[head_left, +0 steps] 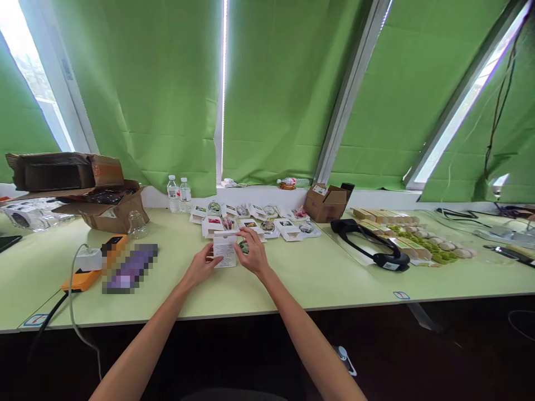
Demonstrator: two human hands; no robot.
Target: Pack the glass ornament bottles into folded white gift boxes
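A small white box (224, 253) with printed lines of text faces me, upright or slightly tilted, at the middle of the table. My left hand (201, 266) grips its left edge, with the thumb lying across the front. The fingers of my right hand (253, 253) close on the upper right edge, by the top flap. Partly covered by that hand, a round packet with green contents (243, 247) lies just beside the box. Behind it are several white boxes (288, 229) with small pictures, paired with round clear packets (306, 228).
Left are open cardboard boxes (112, 214), a glass cup (136, 225), an orange power strip (86, 278) and a blurred purple object (131, 270). Water bottles (184, 196) stand behind. Right are a small carton (326, 203), a black headset (376, 248) and green egg-tray-like holders (437, 242).
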